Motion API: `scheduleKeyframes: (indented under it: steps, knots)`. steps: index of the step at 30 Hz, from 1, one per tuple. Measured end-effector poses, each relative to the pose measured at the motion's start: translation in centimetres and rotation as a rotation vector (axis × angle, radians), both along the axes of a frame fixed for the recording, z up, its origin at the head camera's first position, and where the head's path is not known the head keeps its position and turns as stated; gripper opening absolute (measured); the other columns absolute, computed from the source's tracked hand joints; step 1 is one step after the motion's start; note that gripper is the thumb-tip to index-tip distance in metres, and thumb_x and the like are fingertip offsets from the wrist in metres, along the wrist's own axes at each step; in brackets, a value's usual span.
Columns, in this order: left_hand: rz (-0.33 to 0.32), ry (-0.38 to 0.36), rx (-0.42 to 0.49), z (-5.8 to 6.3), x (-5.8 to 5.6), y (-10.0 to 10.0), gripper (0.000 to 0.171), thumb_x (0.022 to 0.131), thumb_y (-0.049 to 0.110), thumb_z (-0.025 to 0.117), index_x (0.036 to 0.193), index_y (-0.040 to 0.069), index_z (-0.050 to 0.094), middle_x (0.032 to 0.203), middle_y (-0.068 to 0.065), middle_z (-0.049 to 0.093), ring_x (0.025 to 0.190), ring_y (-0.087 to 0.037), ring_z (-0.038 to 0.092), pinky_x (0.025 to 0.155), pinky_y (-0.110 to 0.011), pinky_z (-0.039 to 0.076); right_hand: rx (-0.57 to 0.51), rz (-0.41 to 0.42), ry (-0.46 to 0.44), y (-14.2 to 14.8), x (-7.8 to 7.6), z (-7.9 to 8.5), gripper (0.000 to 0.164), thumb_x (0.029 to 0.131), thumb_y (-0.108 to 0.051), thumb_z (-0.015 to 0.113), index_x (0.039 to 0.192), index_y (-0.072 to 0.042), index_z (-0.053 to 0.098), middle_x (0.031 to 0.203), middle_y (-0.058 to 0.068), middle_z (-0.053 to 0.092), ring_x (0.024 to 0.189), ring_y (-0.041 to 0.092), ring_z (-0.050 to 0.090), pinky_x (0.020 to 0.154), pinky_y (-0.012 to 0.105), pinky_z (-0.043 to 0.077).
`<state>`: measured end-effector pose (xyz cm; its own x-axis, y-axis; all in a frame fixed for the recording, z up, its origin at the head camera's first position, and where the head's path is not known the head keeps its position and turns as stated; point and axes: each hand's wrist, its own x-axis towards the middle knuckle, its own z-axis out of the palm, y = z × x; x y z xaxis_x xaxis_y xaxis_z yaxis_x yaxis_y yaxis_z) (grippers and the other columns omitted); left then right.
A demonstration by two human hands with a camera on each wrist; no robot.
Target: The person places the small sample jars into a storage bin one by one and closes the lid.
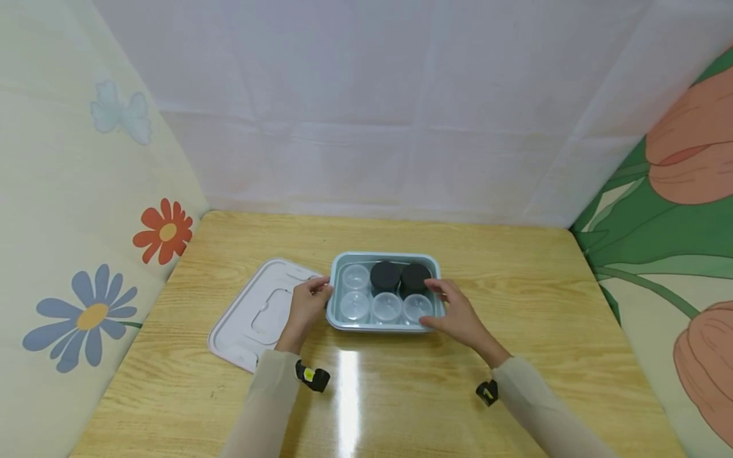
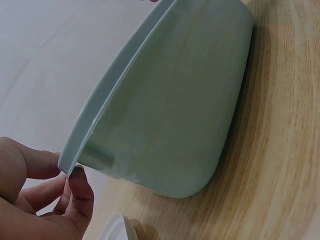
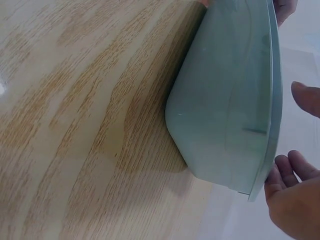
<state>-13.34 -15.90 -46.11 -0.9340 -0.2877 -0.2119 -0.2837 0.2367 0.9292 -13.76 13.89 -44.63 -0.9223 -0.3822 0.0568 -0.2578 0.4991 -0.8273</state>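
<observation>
A pale green-blue plastic bin (image 1: pixel 385 328) stands on the table with several small round containers inside. Two of these have black tops, one a black container (image 1: pixel 385 276) at the back middle; the others, like the clear container (image 1: pixel 387 308) in front, look translucent. My left hand (image 1: pixel 307 310) pinches the bin's left rim between thumb and fingers, as the left wrist view confirms. At the right end is my right hand (image 1: pixel 458 315), its thumb spread from its fingers. In the right wrist view those fingers (image 3: pixel 285 172) touch the rim, while the thumb stays apart from it.
A flat white lid (image 1: pixel 235 334) lies on the wooden table (image 1: pixel 515 286) left of the bin, partly under my left hand and forearm. A white cloth wall (image 1: pixel 372 159) rises behind the table, with flower-printed cloths at both sides.
</observation>
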Motion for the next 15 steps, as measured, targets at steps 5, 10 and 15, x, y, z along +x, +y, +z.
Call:
scheduleKeyframes:
  steps: [5, 10, 15]
  knots:
    - [-0.001, -0.015, -0.007, 0.08, 0.04, -0.03, 0.030, 0.089, 0.001, 0.059, 0.117, -0.008, 0.062, 0.092, -0.017, 0.064, 0.071, -0.006, 0.052, 0.060, -0.014, 0.046, -0.008, 0.008, 0.002, -0.06, 0.03, 0.17, 0.068, 0.072, -0.005, 0.081, 0.131, 0.003, 0.048, 0.128, 0.021, 0.051, 0.119, 0.036, 0.050, 0.100, 0.050, 0.043]
    - [-0.007, -0.023, -0.017, 0.29, 0.06, -0.10, 0.031, 0.090, 0.003, 0.059, 0.119, -0.007, 0.062, 0.095, -0.018, 0.064, 0.072, -0.007, 0.053, 0.061, -0.015, 0.046, -0.024, 0.015, 0.005, -0.15, -0.02, 0.39, 0.068, 0.072, -0.004, 0.081, 0.131, 0.005, 0.048, 0.128, 0.022, 0.051, 0.118, 0.037, 0.050, 0.100, 0.051, 0.043]
    - [-0.002, -0.028, -0.015, 0.58, 0.21, -0.31, 0.031, 0.091, 0.005, 0.057, 0.119, -0.007, 0.062, 0.095, -0.018, 0.064, 0.071, -0.006, 0.055, 0.063, -0.017, 0.051, -0.039, 0.017, -0.013, -0.26, -0.08, 0.50, 0.068, 0.072, -0.003, 0.081, 0.131, 0.004, 0.048, 0.129, 0.022, 0.050, 0.119, 0.037, 0.050, 0.100, 0.051, 0.043]
